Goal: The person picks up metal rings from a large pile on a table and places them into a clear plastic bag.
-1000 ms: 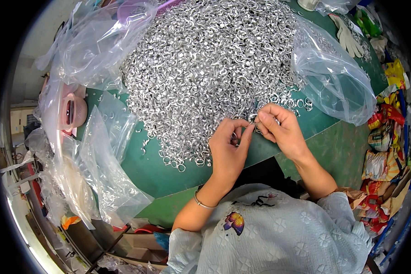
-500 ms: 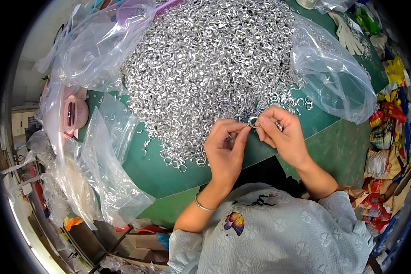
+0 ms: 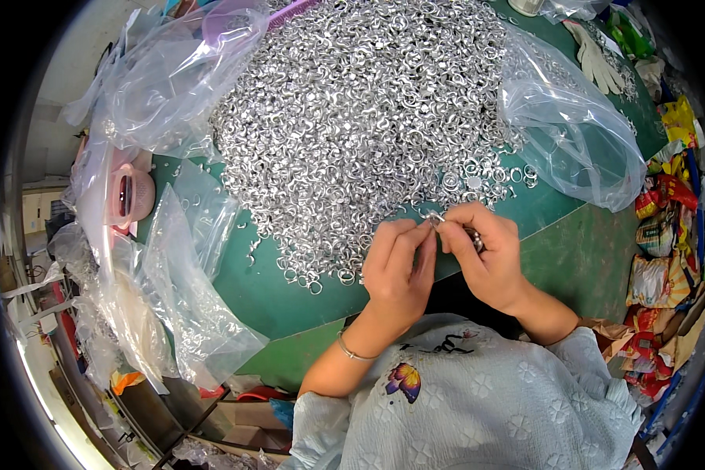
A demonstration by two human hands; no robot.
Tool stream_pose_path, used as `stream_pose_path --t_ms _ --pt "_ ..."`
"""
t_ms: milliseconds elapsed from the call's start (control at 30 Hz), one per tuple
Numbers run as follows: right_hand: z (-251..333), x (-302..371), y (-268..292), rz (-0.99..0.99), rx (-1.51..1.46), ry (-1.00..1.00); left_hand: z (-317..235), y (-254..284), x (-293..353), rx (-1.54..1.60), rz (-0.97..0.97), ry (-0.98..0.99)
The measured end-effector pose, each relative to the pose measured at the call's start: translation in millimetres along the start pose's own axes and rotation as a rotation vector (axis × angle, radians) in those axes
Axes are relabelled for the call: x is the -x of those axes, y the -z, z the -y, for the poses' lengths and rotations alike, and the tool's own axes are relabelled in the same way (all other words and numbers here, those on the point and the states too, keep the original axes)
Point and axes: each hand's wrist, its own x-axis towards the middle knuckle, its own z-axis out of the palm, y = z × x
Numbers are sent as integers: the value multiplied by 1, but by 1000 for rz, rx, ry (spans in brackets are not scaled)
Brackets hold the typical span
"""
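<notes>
A great heap of small silvery metal rings (image 3: 352,125) covers the far middle of the green table. At its near edge my left hand (image 3: 399,266) and my right hand (image 3: 489,254) meet, fingertips together. Between the fingertips is pinched one small silvery metal ring (image 3: 434,218), partly covered by the fingers. My right hand is also curled around several more metal rings (image 3: 475,238), which show under its bent fingers. The left hand's other fingers fold in toward its palm, and I cannot see whether they hold anything.
Clear plastic bags (image 3: 188,86) lie left of the heap, another plastic bag (image 3: 575,133) to its right. A pink basket (image 3: 133,194) stands at the left edge. Pale gloves (image 3: 599,63) lie far right. Colourful packets (image 3: 658,243) line the right side. Loose rings (image 3: 315,287) lie near the heap's front.
Both hands have come slightly nearer to me, and the left wrist has turned so the back of that hand faces up more. The pinched ring stays between the fingertips.
</notes>
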Motion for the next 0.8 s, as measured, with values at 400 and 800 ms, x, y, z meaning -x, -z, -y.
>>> stream_pose_path --t_ms 400,800 --pt "-5 3 5 70 -473 -145 -9 9 -13 160 73 164" --pt "9 -9 19 210 -122 -150 -11 20 -12 59 77 30"
